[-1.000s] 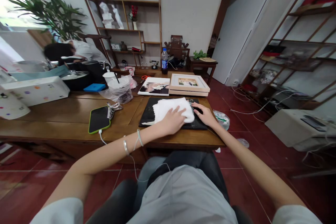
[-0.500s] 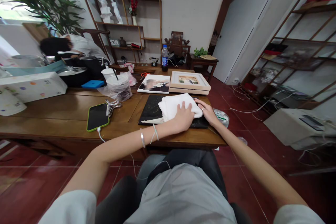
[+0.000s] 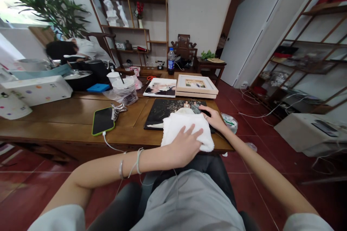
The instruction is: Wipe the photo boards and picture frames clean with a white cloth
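Mid-frame, the left hand (image 3: 185, 147) spreads wide, seemingly to press the cloth (image 3: 175, 127) evenly over the photo (image 3: 166, 109); the right hand (image 3: 216, 119) perhaps steadies its right side, though I can't tell if it grips.

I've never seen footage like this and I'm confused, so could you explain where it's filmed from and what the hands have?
There's no machine here: these are a person's two bare hands. One camera, worn on the person's head, looks forward and down. The left hand lies with fingers spread on a white towel, which partly covers a dark photo panel on the wooden table. The right hand is at the panel's right side; whether it grips is unclear. Beyond the panel lie a photo print and a framed picture. Off to the left is a green-edged smartphone, with a white cable plugged in.
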`<state>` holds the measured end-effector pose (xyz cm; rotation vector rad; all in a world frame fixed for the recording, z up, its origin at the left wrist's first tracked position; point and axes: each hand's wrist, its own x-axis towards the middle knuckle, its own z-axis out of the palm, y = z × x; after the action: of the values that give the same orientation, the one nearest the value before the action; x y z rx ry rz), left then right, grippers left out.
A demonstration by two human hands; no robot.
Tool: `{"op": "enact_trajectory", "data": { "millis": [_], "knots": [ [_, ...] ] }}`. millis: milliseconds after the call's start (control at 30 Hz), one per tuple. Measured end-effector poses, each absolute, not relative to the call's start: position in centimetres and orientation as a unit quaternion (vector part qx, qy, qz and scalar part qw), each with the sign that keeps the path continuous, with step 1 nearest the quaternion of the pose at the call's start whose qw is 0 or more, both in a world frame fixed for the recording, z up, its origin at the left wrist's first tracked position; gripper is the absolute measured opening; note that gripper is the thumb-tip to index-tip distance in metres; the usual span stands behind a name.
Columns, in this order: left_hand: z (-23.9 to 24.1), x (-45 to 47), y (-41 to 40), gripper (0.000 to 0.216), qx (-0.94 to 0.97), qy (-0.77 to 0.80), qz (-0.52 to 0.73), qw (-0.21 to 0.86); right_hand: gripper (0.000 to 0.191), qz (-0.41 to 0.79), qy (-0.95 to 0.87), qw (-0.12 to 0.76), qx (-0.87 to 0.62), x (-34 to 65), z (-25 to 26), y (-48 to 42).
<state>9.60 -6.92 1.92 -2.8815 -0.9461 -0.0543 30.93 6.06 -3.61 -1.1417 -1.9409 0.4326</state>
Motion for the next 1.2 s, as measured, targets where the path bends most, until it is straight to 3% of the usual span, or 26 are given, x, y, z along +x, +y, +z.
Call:
{"op": "enact_trajectory", "data": {
  "millis": [233,467,733,1200],
  "knots": [
    [1.6,7.1,1.3,0.028,-0.923,-0.379,-0.054,0.049,0.027,0.148,-0.780,0.409,-0.450,30.8,-3.8,6.2],
    [4.0,10.2,8.1,0.045,-0.928,-0.335,-0.148,-0.074,0.028,0.148,-0.785,0.400,-0.450,30.9,-3.6,6.1],
    [2.7,13.7,10.5,0.050,-0.931,-0.319,-0.152,-0.094,0.027,0.139,-0.786,0.387,-0.461,31.0,-3.6,6.2],
    [1.0,1.3,8.0,0.046,-0.888,-0.447,-0.108,-0.021,0.026,0.161,-0.782,0.405,-0.446,30.9,-3.6,6.1]
  ]
}}
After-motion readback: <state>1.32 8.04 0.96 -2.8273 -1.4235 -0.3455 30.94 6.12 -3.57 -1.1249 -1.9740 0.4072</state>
